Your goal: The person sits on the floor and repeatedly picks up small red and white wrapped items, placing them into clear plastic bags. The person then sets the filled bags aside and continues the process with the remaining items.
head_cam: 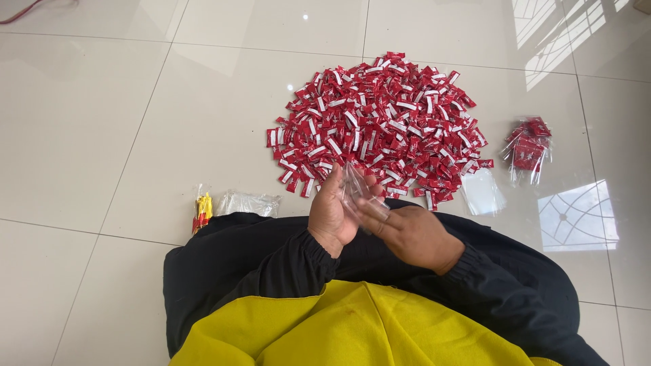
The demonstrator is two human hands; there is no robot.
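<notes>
clear plastic bag (357, 184) crinkled between left hand (330, 211) and right hand (407, 230).

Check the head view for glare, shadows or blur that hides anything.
Head view: sunlight throws bright window patterns on the floor tiles at right, and small ceiling-light glints above the pile of red sachets; both hands are sharp, but the clear bag between them is hard to outline.

A bundle of yellow-and-red twist ties (202, 213) lies on the glossy white tiled floor (102, 122), just beside a stack of clear plastic bags (247, 202). A red cable (20, 11) crosses the far corner.
</notes>
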